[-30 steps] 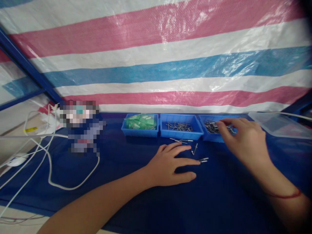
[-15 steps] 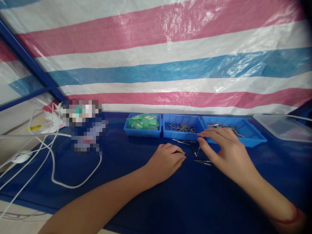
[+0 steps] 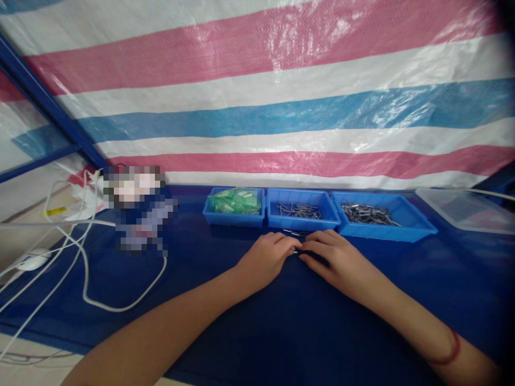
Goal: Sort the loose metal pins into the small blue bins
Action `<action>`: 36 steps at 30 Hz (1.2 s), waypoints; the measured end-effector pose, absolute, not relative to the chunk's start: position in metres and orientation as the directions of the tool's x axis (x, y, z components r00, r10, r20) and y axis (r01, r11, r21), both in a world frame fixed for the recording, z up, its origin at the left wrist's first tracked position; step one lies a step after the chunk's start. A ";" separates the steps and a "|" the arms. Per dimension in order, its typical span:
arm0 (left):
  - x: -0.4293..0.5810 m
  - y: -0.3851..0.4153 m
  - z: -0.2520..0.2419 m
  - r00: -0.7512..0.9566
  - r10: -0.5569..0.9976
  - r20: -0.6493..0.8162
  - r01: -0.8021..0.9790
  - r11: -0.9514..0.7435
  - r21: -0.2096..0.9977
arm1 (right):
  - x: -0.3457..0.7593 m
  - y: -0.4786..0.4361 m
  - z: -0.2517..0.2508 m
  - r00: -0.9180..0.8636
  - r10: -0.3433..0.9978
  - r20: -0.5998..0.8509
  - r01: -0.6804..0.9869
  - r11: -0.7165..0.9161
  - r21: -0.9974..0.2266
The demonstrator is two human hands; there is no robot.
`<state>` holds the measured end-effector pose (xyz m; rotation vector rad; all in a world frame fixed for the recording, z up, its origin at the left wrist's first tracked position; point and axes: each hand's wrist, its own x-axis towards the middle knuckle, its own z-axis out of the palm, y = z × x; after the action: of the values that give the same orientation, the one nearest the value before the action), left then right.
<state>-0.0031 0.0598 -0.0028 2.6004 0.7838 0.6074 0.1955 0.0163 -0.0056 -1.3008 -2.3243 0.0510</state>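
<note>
Just in front of the middle bin, my left hand [image 3: 263,262] is closed, a thin silvery metal pin [image 3: 295,252] showing at its fingertips. My right hand [image 3: 340,262] meets it from the right, thumb and fingers drawn together at the pin's other end; whatever lies between them is hidden. Behind the hands, a few loose metal pins [image 3: 293,232] lie on the table, partly covered by my right fingers. The middle blue bin [image 3: 301,221] contains many similar pins [image 3: 300,210]. Darker small metal pieces [image 3: 368,213] fill part of the right blue bin [image 3: 394,230].
To the left stands a blue bin [image 3: 231,219] with green plastic packets [image 3: 235,201]. A translucent lid or tray [image 3: 466,212] lies at the far right. White cables [image 3: 86,268] run over the table's left side beside a blurred-out area. A striped sheet [image 3: 257,123] hangs behind.
My right hand has moved left and down from in front of the right bin, its fingers closing in beside my left fingertips. My left hand has shifted slightly up and left.
</note>
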 end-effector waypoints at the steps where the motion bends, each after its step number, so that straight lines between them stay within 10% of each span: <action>1: -0.003 0.060 -0.003 0.756 0.586 0.293 0.431 -0.781 0.452 | 0.195 0.016 -0.005 -0.438 0.815 0.380 0.793 0.549 -0.264; 20: -0.003 0.061 -0.004 0.656 0.686 0.315 0.378 -0.660 0.649 | 0.187 0.017 -0.004 -0.307 0.869 0.387 0.777 0.464 -0.425; 28: 0.001 0.056 -0.003 0.433 0.885 0.172 0.150 -0.259 0.954 | 0.184 0.014 0.000 -0.070 0.943 0.326 0.569 0.306 -0.763; 36: 0.008 0.039 0.002 0.387 0.918 0.087 -0.110 -0.048 0.993 | 0.180 0.010 0.003 -0.114 0.962 0.249 0.393 0.274 -0.878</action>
<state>0.0076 0.0392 0.0017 1.3503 0.8069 1.0003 0.1804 0.0103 0.0027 -1.2589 -1.6703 0.8182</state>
